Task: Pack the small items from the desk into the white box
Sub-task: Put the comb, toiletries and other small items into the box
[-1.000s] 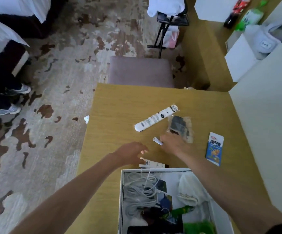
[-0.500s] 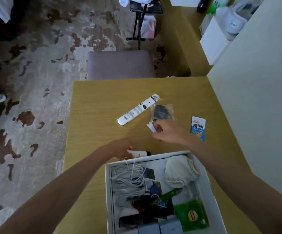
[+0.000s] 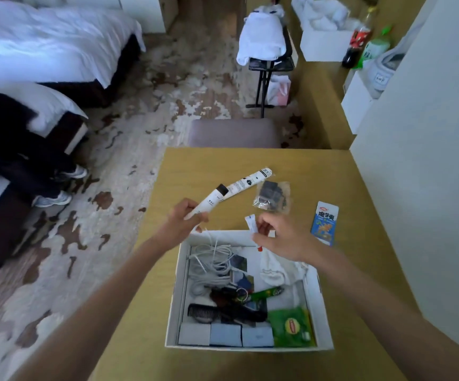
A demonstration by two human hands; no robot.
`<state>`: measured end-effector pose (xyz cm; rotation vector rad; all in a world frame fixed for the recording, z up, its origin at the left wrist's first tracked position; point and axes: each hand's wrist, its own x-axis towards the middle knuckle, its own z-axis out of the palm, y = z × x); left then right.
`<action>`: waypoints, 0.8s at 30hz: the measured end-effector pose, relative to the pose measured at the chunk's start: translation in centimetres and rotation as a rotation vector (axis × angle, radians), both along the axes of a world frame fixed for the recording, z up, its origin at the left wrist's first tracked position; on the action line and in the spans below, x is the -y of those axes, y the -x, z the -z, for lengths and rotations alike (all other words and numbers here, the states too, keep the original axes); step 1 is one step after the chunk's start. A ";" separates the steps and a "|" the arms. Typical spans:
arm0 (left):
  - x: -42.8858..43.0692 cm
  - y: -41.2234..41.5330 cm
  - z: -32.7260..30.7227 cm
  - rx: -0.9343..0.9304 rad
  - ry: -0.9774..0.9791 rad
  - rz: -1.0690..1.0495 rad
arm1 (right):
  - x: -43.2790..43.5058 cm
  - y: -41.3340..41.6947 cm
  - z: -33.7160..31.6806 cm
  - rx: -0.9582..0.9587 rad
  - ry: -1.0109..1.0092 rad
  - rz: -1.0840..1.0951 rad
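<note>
**1. Lower centre:** white box [image 3: 172, 298] on desk [image 3: 195, 166], approx. half full. Contents: white cable [image 3: 209, 262], comb [image 3: 203, 312], green tea pkt [image 3: 291, 327], white cloth [image 3: 280, 270], row of sm. cartons [image 3: 225, 335] along the near wall.

**2. Centre-left, just above the box's far-left corner:** my left hand [image 3: 180, 226], fingers curled round the lower end of a sm. white tube [image 3: 210, 202], black cap pointing up-right.
- Change: 1 s ago the tube lay on the desk against the box's far wall and the hand was only reaching. Now it is lifted clear.

**3. Centre-right, over the box's far rim:** my right hand [image 3: 280, 237], thumb + forefinger pinching a white sachet [image 3: 251, 223], other fingers loosely bent.
- Change: the sachet was down at desk level by the clear bag. Now it is raised & drawn back to the box.

Meaning: 2 pcs in hand at once. My judgement is that the next step is to release both over the bare floor between cable & cloth.

**4. Further up the desk, not yet packed:** long white pkt [image 3: 250, 181], clear bag [image 3: 272, 196] w/ dark contents, blue sachet [image 3: 324, 222] at right nr wall.

**5. Beyond the desk:** grey stool [image 3: 233, 133].
</note>
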<state>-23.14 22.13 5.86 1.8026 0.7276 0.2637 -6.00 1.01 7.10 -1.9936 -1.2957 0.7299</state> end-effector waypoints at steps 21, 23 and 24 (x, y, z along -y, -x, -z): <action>14.1 12.8 -2.0 -0.390 -0.586 0.170 | 2.8 6.2 3.6 0.232 0.214 -0.242; 14.3 12.2 -1.5 -0.401 -0.610 0.194 | 3.1 5.7 2.3 0.027 0.144 -0.163; 14.4 11.7 -1.3 -0.397 -0.618 0.212 | 3.2 5.5 1.7 -0.074 0.132 -0.157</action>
